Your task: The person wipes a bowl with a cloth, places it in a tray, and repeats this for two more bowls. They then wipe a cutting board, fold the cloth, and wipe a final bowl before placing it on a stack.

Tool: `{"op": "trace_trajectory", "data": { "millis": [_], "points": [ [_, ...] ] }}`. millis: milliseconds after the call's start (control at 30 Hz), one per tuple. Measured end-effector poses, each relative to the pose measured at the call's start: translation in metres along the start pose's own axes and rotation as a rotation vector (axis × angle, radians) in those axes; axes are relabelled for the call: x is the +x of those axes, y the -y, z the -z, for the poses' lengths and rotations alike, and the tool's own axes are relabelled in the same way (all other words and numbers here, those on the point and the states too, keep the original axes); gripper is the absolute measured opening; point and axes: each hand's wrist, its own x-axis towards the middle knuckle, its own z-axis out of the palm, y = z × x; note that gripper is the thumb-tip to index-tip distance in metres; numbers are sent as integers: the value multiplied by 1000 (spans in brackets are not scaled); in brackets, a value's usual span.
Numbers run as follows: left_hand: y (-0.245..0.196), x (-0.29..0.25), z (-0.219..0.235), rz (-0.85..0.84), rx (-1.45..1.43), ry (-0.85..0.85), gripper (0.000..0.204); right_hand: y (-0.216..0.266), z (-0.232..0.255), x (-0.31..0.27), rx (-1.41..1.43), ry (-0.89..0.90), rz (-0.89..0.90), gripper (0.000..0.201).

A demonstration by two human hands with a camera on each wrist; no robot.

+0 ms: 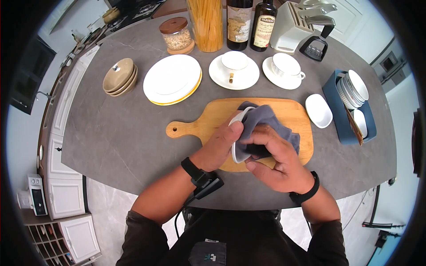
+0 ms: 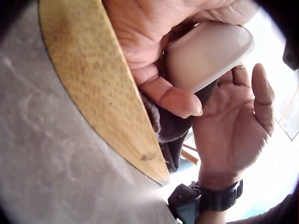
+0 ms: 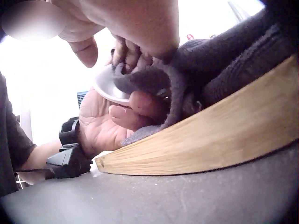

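Observation:
Over the wooden board (image 1: 204, 116), the left hand (image 1: 217, 146) grips a small white dish (image 1: 238, 153) tilted on its side, its thumb on the rim. A dark grey cloth (image 1: 262, 116) covers part of the dish's inside and hangs onto the board. The right hand (image 1: 282, 162) has curled fingers pressing the cloth (image 3: 145, 79) into the dish (image 3: 110, 86), its thumb apart near the lower rim. In the left wrist view the dish's smooth underside (image 2: 201, 53) faces the camera, with the right palm (image 2: 229, 126) behind it.
Stacked white plates (image 1: 172, 79), brown bowls (image 1: 120, 76) and two cups on saucers (image 1: 234, 82) stand beyond the board. At right are an oval white dish (image 1: 318, 111) and a blue bin (image 1: 344, 128) of bowls. Bottles (image 1: 263, 26), pasta jar (image 1: 205, 24) and knife block (image 1: 286, 29) line the back.

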Motion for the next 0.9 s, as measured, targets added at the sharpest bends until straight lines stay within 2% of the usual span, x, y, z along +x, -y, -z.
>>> {"op": "trace_trajectory", "data": {
  "millis": [100,200,333,400,433,500,633,700,733,800,867,900],
  "points": [
    [4,1,2,-17,62,-16,90,-1,7,1,41,106,55,37],
    [11,7,4,-66,79,34,94,-2,9,-1,29,129,21,27],
    [13,7,-1,-77,19,12,93,-4,5,0,-6,102,68,30],
    [13,6,-1,-105,61,30,94,-4,-3,-5,58,-73,79,36],
    [12,5,-3,-106,60,28,94,-3,-7,-7,58,-71,78,36],
    [8,3,-8,-98,22,23,93,-2,-14,-11,174,-284,13,47],
    [-1,0,-6,-63,84,59,91,0,-11,-9,130,-290,-43,51],
    [-8,-1,-12,-43,194,81,92,7,2,2,-311,-234,149,46],
    [-8,-2,-12,-41,193,83,92,6,5,1,-312,-235,147,46],
    [-9,-5,-13,3,207,93,98,1,9,-2,-397,-288,72,39],
    [-13,-6,-16,13,202,67,100,-9,8,-1,-364,-342,55,36],
    [-15,-7,-18,22,196,39,102,-15,8,-3,-309,-374,-22,34]
  ]
}}
